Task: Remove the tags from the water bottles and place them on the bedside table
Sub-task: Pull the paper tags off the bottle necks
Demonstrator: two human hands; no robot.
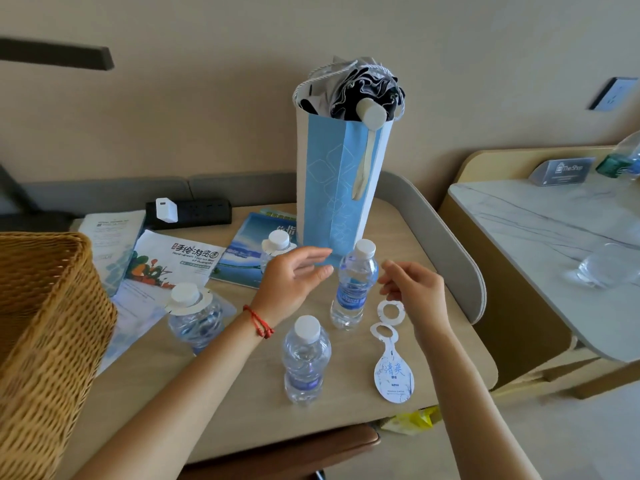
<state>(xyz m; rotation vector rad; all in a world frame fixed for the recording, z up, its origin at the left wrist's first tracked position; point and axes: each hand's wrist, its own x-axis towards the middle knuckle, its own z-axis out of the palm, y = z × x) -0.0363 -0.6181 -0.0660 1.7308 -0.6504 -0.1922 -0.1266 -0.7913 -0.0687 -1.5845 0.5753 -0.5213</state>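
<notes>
Four bottles are standing on the table (433, 348): two bare-necked, one near (304, 362) and one between the hands (353, 285), and two wearing tags, left (194, 317) and back (277, 247). One removed tag (393, 362) is lying flat beside the right hand (415, 289), whose curled fingers are touching its top ring. The left hand (291, 282) is hovering, fingers spread, holding nothing.

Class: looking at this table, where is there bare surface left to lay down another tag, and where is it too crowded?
Bare patches: the near edge of the table in front of the front bottle, and the right rim beyond the loose tag. Crowded: the far left, covered by leaflets beside the basket, and around the blue bag.
</notes>
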